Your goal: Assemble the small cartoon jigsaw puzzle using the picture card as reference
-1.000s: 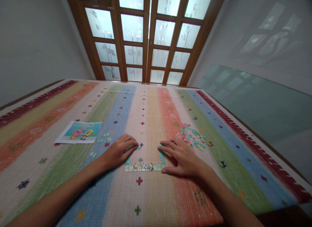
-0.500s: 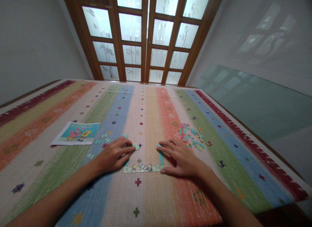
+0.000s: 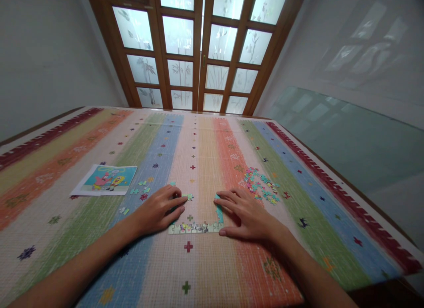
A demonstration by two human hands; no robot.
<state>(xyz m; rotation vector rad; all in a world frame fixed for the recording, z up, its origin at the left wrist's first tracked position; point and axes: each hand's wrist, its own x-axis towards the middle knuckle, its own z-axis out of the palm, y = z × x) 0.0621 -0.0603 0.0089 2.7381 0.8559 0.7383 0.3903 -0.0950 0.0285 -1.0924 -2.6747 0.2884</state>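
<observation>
Left hand [image 3: 158, 212]: palm down on the striped mat [image 3: 205, 264], fingers bent and closed lightly over the left side of the puzzle frame [image 3: 194, 227], fingertips at a small loose piece [image 3: 190, 196] near the top of that side; whether the piece is pinched or only pressed, I cannot tell. Right hand [image 3: 247, 214]: flat, fingers spread and extended, gripping nothing, laid just beside the right-hand edge strip [image 3: 219, 212] of the frame and touching it. Puzzle frame: bottom row joined, two short uprights begun, lying between the two hands on the pale central stripe. To seat the piece well, it appears best that the right hand go on bracing its strip while the left slides the piece flat along the mat and presses straight down, since the soft woven surface could let joined pieces buckle apart. Loose pieces, small group [image 3: 143, 189]: left of the left hand. Loose pieces, heap [image 3: 260, 184]: beyond the right hand, near it. Reference picture [image 3: 105, 180]: a printed cartoon sheet, well to the left. Beyond: wooden doors [image 3: 198, 52] with frosted panes.
</observation>
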